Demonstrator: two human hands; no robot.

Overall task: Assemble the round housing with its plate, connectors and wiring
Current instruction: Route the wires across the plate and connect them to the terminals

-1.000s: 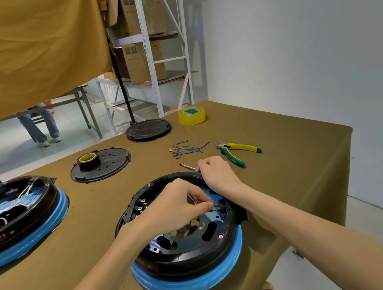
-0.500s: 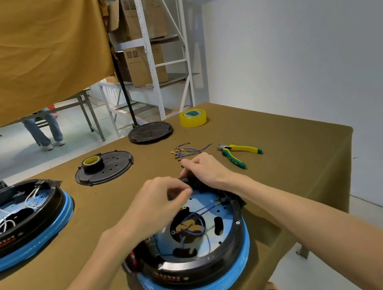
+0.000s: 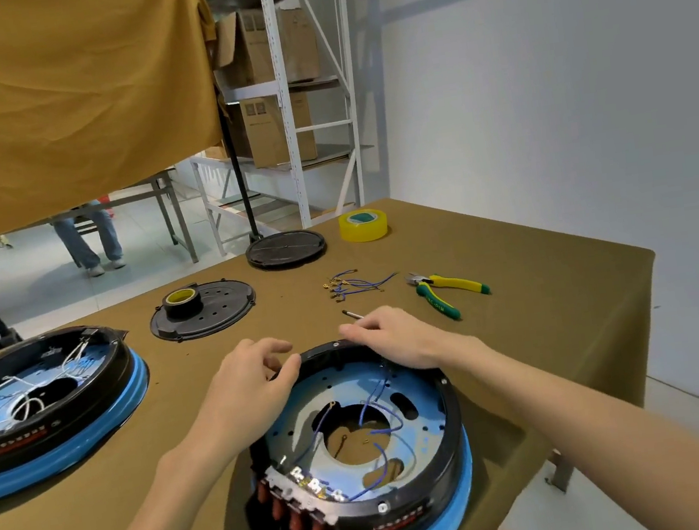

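Head view: the round housing [image 3: 363, 449] sits at lower centre on the table [image 3: 547, 327]. The left hand [image 3: 252, 384] and the right hand [image 3: 397, 338], fingers loosely curled, rest on its far rim, apart.

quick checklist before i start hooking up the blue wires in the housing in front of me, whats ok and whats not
1. Round black housing with blue rim flat on the olive cloth table: ok.
2. Left hand and right hand steady it at its far edge: ok; how firm the grip is, cannot tell.
3. Loose blue wires inside the housing, ends free: not ok, not yet attached.
4. Row of metal connectors at the near edge exposed: ok.
5. Spare bundle of blue wires with brass terminals on the table: ok.
6. Yellow-and-green-handled pliers on the table, right of the bundle: ok.
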